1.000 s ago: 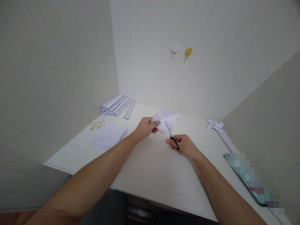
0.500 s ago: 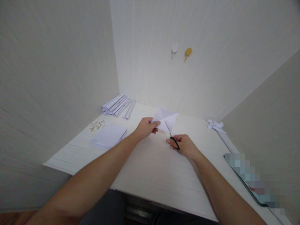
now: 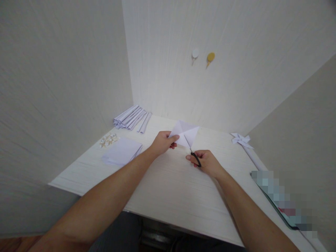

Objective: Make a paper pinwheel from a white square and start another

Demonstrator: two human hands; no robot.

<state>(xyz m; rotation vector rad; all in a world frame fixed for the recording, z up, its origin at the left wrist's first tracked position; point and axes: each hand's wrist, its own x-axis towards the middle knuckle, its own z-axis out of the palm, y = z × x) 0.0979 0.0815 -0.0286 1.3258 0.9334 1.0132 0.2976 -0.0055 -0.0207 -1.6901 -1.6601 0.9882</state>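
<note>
A square sheet of white paper (image 3: 189, 130) with diagonal creases is held above the table by my left hand (image 3: 165, 142), its thumb on top and the fingers beneath the left corner. My right hand (image 3: 206, 161) grips black-handled scissors (image 3: 195, 158), thumb and fingers at the handles. The blades reach from the paper's near corner toward its middle, lying along a crease. Whether the blades are fully closed is too small to tell.
On the left lie a paper stack (image 3: 122, 151), a heap of push pins (image 3: 108, 140) and several rolled paper tubes (image 3: 130, 117). A paper pinwheel (image 3: 240, 140) rests at the right beside a blurred-out flat object (image 3: 275, 206). White and yellow pins (image 3: 210, 57) stick in the back wall.
Almost nothing differs. Both hands, the paper and the scissors keep the same positions, apart from a very slight shift of the whole view.
</note>
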